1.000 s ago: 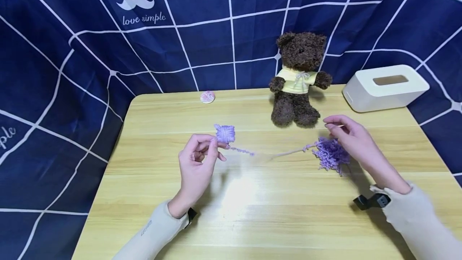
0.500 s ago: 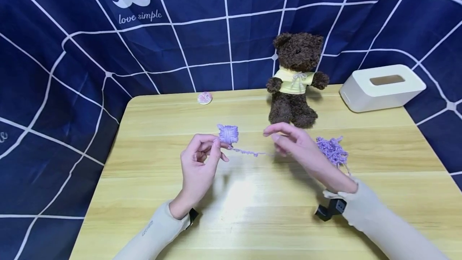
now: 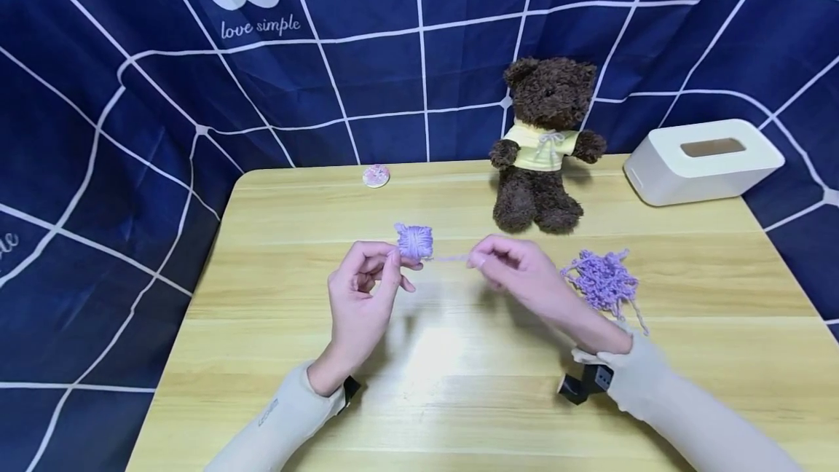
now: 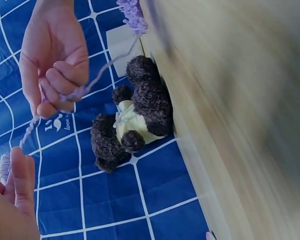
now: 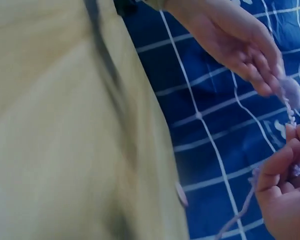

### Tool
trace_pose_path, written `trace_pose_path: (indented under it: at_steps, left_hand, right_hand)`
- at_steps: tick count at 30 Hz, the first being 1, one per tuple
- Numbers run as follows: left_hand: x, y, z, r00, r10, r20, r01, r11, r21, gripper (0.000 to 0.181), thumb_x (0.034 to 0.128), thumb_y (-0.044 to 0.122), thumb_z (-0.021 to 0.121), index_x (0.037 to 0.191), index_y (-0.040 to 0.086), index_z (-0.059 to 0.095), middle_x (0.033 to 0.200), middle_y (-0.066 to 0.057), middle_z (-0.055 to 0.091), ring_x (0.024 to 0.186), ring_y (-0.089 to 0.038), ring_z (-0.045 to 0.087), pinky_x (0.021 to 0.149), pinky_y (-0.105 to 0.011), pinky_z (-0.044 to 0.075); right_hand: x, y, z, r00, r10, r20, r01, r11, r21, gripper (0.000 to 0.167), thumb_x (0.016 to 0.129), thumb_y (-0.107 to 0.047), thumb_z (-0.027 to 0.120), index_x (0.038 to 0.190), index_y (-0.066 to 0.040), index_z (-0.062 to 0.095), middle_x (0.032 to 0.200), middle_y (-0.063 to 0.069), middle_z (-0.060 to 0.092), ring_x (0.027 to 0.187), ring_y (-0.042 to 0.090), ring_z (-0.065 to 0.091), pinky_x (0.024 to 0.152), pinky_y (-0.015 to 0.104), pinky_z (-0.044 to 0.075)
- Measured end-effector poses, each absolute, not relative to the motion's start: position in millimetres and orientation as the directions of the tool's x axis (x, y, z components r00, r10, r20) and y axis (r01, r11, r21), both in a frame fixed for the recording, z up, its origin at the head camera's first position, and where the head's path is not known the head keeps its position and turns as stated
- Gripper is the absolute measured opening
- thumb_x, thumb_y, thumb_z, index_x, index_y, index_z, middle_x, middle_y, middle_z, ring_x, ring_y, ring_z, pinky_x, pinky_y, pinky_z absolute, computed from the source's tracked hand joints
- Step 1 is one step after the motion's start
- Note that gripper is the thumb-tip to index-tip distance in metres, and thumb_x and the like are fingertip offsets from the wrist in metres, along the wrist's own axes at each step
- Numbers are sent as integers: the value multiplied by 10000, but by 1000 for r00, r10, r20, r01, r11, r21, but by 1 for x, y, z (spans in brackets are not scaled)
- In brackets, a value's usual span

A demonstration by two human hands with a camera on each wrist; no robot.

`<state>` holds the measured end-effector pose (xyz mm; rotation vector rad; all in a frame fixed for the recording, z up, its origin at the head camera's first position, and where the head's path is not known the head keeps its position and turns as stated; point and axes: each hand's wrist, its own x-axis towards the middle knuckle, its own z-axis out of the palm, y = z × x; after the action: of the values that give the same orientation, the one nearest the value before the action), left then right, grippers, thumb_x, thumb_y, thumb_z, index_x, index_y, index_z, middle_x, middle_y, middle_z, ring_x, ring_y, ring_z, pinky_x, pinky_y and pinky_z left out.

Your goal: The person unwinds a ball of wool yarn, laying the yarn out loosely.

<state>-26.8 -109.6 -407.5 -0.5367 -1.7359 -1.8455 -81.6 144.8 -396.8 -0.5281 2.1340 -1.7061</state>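
Between thumb and fingers, my left hand pinches a small wound bundle of purple yarn. A short strand runs from it to my right hand, whose thumb and forefinger pinch the yarn. In the left wrist view the strand passes through the curled fingers of the right hand and on toward a loose purple heap. That loose heap lies on the table, beyond the right wrist.
A brown teddy bear in a yellow top sits at the back of the wooden table. A white tissue box stands at the back right, and a round pink disc lies near the rear edge. Blue gridded cloth hangs behind.
My right hand has moved left from above the loose heap toward the bundle and now pinches the strand near it. My left hand has stayed nearly in place.
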Motion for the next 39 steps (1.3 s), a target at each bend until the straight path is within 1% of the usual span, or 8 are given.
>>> trace_pose_path:
  at_steps: [4, 9, 13, 18, 25, 28, 33, 39]
  left_hand:
    - [-26, -111, -411, -782, -117, 612, 616, 1, 788, 54, 1059, -97, 589, 1076, -80, 638, 919, -212, 780, 679, -228, 744, 570, -330, 630]
    - [-26, -112, -415, -784, -117, 610, 613, 9, 790, 113, 1046, -120, 584, 1075, -34, 652, 917, -199, 785, 630, -282, 725, 565, -321, 624]
    - [-26, -113, -415, -779, -119, 615, 618, 13, 786, 125, 1046, -120, 582, 1076, -24, 656, 915, -199, 785, 614, -289, 716, 560, -315, 621]
    - [-25, -115, -414, -778, -125, 616, 620, 10, 785, 58, 1058, -96, 584, 1069, -75, 637, 920, -209, 783, 656, -283, 735, 562, -328, 626]
    - [-24, -121, -413, -788, -138, 600, 605, 7, 796, 57, 1077, -53, 596, 1073, -99, 629, 921, -216, 781, 713, -215, 755, 568, -329, 628]
    - [-24, -122, -412, -790, -140, 597, 602, 5, 799, 70, 1080, -41, 600, 1072, -105, 626, 917, -218, 779, 696, -238, 748, 568, -325, 627]
    - [-23, -123, -412, -795, -136, 592, 597, 2, 802, 49, 1071, -67, 594, 1077, -105, 625, 916, -225, 776, 659, -284, 730, 572, -320, 625]
    - [-22, -123, -412, -793, -141, 593, 599, 3, 801, 42, 1063, -82, 592, 1073, -111, 621, 908, -230, 773, 676, -222, 736, 570, -317, 624]
  right_hand:
    - [-86, 164, -382, -913, -390, 118, -176, 116, -978, 159, 1113, -112, 626, 1094, 28, 698, 817, 88, 608, 725, 178, 556, 614, 227, 498]
    - [-89, 182, -362, -904, -268, 333, -297, -165, -940, 148, 1101, 36, 571, 1022, 111, 672, 824, 124, 615, 715, 201, 545, 591, 232, 493]
    - [-92, 194, -351, -895, -175, 409, -325, -371, -870, 164, 1085, 113, 527, 985, 154, 650, 876, 153, 662, 730, 209, 554, 621, 239, 523]
    - [-98, 212, -346, -909, -50, 414, -327, -532, -781, 144, 1064, 156, 532, 966, 193, 630, 841, 197, 670, 704, 226, 577, 612, 251, 541]
    - [-105, 238, -341, -913, 186, 364, -400, -583, -707, 158, 1045, 162, 551, 902, 222, 579, 716, 224, 587, 617, 266, 530, 494, 262, 430]
    - [-110, 249, -335, -896, 279, 345, -443, -601, -665, 166, 1028, 172, 554, 882, 245, 519, 680, 228, 524, 589, 275, 464, 473, 267, 349]
    - [-117, 264, -328, -859, 411, 304, -507, -604, -615, 171, 1018, 196, 496, 851, 212, 464, 661, 210, 475, 562, 252, 406, 459, 259, 296]
    - [-123, 286, -322, -825, 525, 207, -548, -658, -516, 136, 1024, 211, 465, 888, 209, 464, 670, 223, 475, 512, 246, 403, 421, 232, 248]
